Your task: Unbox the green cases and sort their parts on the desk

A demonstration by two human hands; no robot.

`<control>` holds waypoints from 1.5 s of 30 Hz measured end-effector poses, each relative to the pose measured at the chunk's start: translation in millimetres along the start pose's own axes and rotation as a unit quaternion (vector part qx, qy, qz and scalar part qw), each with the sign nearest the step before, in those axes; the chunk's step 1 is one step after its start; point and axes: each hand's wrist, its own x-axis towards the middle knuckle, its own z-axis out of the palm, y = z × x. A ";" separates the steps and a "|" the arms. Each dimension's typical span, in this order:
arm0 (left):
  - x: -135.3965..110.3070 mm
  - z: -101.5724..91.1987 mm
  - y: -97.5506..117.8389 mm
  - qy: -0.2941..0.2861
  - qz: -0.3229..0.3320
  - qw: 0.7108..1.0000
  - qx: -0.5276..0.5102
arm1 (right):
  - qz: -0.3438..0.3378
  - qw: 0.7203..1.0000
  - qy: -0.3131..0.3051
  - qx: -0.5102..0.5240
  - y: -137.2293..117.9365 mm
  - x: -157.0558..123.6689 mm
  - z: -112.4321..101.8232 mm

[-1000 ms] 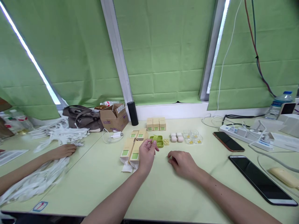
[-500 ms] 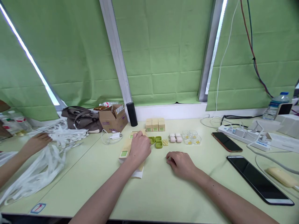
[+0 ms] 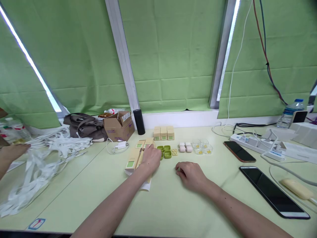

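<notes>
My left hand [image 3: 151,158] lies knuckles-up on the flat beige cartons with green squares [image 3: 133,158], its fingertips hidden, right beside the green trays [image 3: 166,151]. My right hand [image 3: 191,175] rests on the pale green table [image 3: 173,205] with its fingers curled under; whether they hold anything is hidden. Behind the trays stand three small beige boxes [image 3: 163,133]. To their right sit the pink cases [image 3: 185,147] and clear cases with yellow dots [image 3: 203,148].
Another person's hand [image 3: 11,152] reaches over a heap of white straps [image 3: 42,162] at the left. A cardboard box [image 3: 119,126], brown bag [image 3: 84,125] and black cylinder [image 3: 139,121] stand at the back. Two phones [image 3: 273,191] [image 3: 239,151], a power strip [image 3: 255,142] and cables lie right.
My left hand held a green piece up a second ago; it has since moved down onto the flat cartons. The other person's hand pulled away to the left. My right hand stayed put.
</notes>
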 end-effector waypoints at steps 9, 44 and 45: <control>3.9 4.9 -6.8 -0.010 0.017 0.997 0.076 | -0.002 1.000 -0.003 -0.004 -0.7 0.7 -0.8; -32.8 23.4 24.9 -0.082 0.090 0.965 0.233 | -0.013 1.000 0.005 -0.007 -1.1 1.0 0.2; -32.9 23.8 24.1 -0.081 0.086 0.968 0.222 | -0.014 1.000 0.005 -0.007 -1.0 0.9 0.3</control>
